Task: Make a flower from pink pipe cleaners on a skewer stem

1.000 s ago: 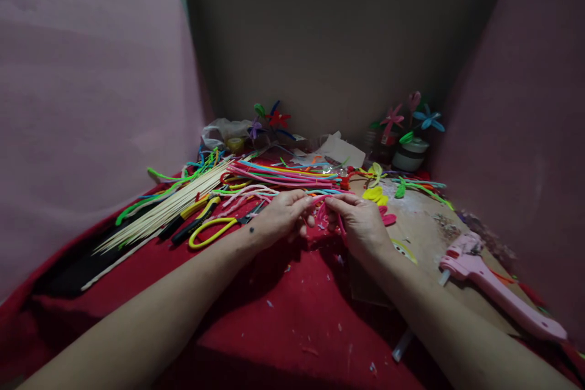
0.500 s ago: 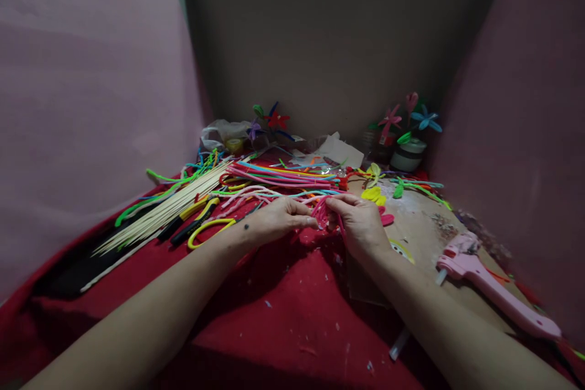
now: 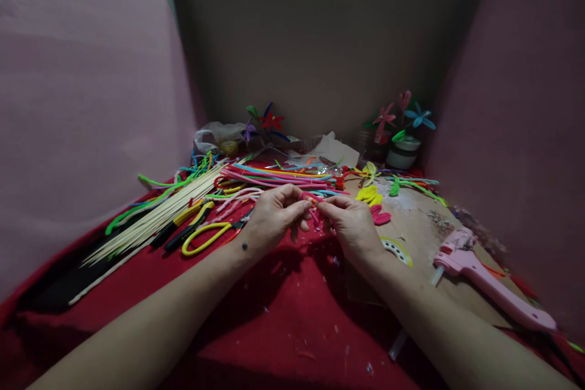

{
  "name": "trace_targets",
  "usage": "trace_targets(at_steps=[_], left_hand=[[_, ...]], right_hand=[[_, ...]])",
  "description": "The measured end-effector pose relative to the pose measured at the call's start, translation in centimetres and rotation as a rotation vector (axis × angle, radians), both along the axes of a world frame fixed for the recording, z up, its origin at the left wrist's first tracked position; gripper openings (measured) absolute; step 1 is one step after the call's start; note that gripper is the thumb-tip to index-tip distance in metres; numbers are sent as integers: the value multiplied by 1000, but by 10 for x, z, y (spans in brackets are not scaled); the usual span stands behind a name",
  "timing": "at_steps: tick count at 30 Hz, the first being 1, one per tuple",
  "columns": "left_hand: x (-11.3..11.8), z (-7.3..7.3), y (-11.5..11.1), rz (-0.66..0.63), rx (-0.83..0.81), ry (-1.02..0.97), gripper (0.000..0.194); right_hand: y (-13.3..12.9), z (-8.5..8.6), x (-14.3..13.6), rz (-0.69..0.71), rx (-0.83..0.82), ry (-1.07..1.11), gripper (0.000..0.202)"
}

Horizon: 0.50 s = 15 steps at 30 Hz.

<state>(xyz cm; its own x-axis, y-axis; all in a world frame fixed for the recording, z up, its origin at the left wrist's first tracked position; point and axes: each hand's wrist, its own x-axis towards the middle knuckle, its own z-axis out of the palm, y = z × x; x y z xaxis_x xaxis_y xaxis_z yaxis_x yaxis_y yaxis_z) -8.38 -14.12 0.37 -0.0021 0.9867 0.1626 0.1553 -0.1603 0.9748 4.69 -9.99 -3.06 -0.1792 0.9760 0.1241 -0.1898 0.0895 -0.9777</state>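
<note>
Over the middle of the red cloth, my left hand (image 3: 281, 214) and my right hand (image 3: 350, 222) meet fingertip to fingertip. Between them is a bent pink pipe cleaner (image 3: 315, 214), pinched by both hands; much of it is hidden behind the fingers. Just beyond the hands lies a bundle of pink, red, yellow and blue pipe cleaners (image 3: 283, 177). Close to my right hand, a pink petal shape (image 3: 380, 215) and a yellow petal shape (image 3: 369, 195) rest on cardboard.
Bamboo sticks (image 3: 159, 214), pliers (image 3: 189, 225) and yellow-handled scissors (image 3: 206, 239) lie left. On the right are a pink glue gun (image 3: 493, 280), the cardboard (image 3: 420, 237) and a tape roll (image 3: 397, 250). Pipe-cleaner flowers (image 3: 419, 117) stand at the back beside a jar (image 3: 403, 153).
My left hand has turned and curled its fingers, closing in on the pink pipe cleaner beside my right fingertips. The view has shifted slightly, so the scene sits a little further left.
</note>
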Motion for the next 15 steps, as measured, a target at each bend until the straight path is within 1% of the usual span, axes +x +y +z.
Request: trace_targets(at_steps=[3,6,9,11,13,15], left_hand=[[0,1,-2,13,44,50,17],[-2,-1,-2,24,98,142,16],[-4,-7,-2,44,190,326,14],[-6,-12,-1,32,265,477,11],[-6,-16,0,-15,329,609,12],[-6,-18,1,-66,375,700,12]], right_hand=[[0,0,0,2,21,-16,11],[-1,-1,0,1,33,-23,11],[-1,0,0,6,23,-40,11],[-2,1,-1,4,-11,-34,10],[-2,1,-1,-6,-45,-10,9],[-2,1,-1,-11,-82,18,8]])
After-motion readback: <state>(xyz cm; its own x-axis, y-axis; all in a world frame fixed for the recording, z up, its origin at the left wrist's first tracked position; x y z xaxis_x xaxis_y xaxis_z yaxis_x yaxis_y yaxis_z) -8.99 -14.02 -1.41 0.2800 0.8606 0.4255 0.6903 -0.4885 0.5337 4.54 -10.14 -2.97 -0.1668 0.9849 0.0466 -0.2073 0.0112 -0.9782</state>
